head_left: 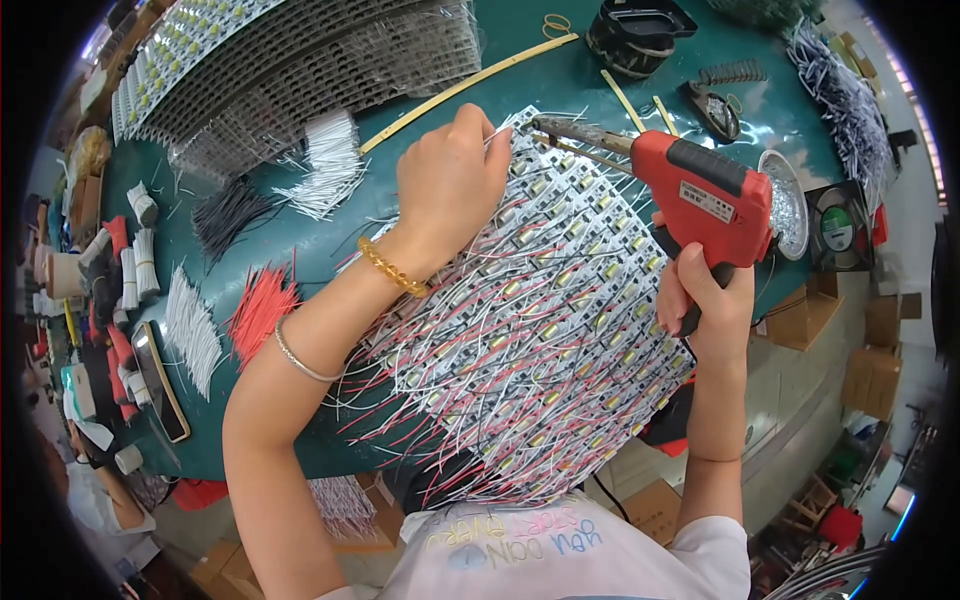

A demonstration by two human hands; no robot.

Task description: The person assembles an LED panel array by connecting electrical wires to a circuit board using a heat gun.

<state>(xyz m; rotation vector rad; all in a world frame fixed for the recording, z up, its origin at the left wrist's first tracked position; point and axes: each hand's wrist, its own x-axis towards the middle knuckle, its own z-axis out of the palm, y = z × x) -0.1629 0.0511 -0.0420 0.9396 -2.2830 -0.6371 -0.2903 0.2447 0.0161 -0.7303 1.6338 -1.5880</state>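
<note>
My right hand [705,290] is wrapped around the black handle of a red soldering gun [700,180]. The gun's metal tip reaches left to the far corner of a large panel of small circuit boards [625,225]. My left hand [452,185] is closed at that corner, thumb and fingers pinching a thin white wire [497,132] close to the tip. Many white, red and black wires trail leftward from the panel, which slopes down toward my lap. The left forearm passes over the panel's left side and hides part of it.
Left of the panel lie loose red wires [263,312], white wires [193,330] and black wires [230,215]. Behind rise stacked panels [330,75]. A black tub [640,40], a soldering iron stand [712,108] and a shallow bowl [783,205] sit far right. A phone [160,380] lies left.
</note>
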